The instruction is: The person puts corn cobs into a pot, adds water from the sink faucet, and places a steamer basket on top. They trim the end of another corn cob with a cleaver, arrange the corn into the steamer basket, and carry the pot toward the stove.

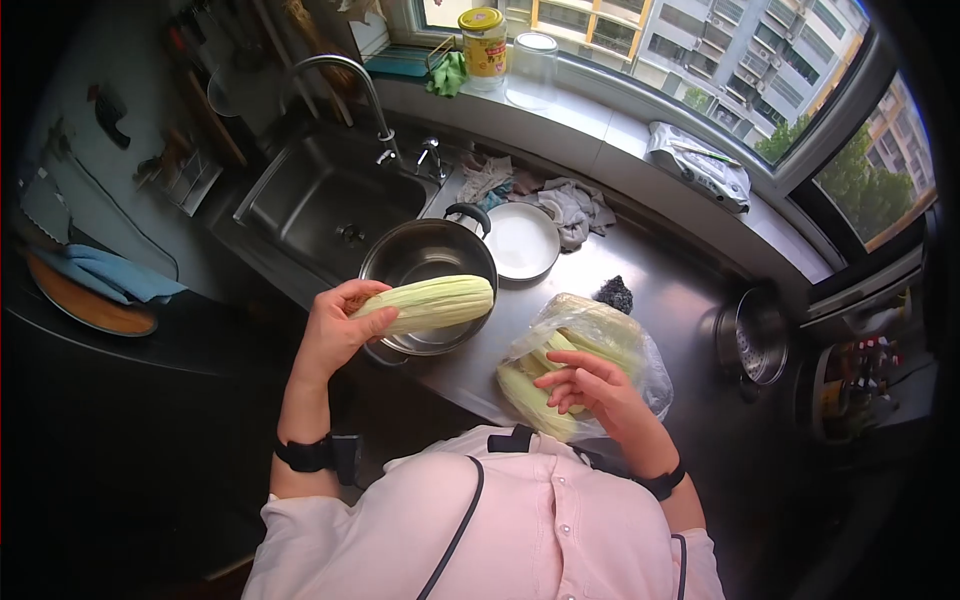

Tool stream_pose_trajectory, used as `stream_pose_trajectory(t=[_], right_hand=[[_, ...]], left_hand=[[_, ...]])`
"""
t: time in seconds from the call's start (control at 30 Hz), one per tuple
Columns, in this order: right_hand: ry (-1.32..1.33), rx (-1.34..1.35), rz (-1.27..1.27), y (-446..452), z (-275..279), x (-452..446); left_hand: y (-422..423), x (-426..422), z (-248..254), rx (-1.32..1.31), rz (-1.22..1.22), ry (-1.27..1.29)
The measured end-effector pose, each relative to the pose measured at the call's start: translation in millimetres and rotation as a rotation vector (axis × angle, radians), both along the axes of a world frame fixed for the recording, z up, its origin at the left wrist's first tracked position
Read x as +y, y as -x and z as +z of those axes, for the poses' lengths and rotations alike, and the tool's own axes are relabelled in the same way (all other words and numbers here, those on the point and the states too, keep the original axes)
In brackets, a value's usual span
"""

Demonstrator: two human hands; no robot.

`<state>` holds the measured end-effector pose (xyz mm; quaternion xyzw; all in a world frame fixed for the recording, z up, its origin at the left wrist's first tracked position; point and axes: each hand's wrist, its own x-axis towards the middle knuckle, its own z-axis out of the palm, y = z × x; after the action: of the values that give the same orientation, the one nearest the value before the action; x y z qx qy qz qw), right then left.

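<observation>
One ear of corn (435,303) is being gripped by the left hand (335,328) over the partly hidden pot (405,252). More ears (535,400) are being half veiled by the plastic bag (652,375), the right hand (600,390) being held loosely spread above.

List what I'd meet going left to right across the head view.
Blue cloth → husk-covered corn cob in the left hand → clear plastic bag of corn → round metal vessel.
</observation>
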<state>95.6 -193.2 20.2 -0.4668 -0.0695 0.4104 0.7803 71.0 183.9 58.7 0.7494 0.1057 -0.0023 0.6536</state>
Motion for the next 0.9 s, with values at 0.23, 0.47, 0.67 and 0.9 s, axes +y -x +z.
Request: stream_pose_trajectory(t=[0.23, 0.47, 0.67, 0.9], right_hand=[[0.141, 0.022, -0.211, 27.5, -30.4, -31.9], [0.198, 0.092, -0.376, 57.7, -42.8, -53.9], [0.189, 0.115, -0.437, 68.4, -44.8, -55.1], [0.189, 0.105, -0.451, 70.0, -43.7, -51.4]], left_hand=[[-81.8, 14.6, -26.0, 0.042, -0.025, -0.863], [-127.7, 0.4, -63.1, 0.012, -0.182, -1.081], [-144.3, -20.6, -60.4, -0.109, -0.267, -1.217], [-146.4, -23.2, -60.8, -0.208, -0.326, -1.215]])
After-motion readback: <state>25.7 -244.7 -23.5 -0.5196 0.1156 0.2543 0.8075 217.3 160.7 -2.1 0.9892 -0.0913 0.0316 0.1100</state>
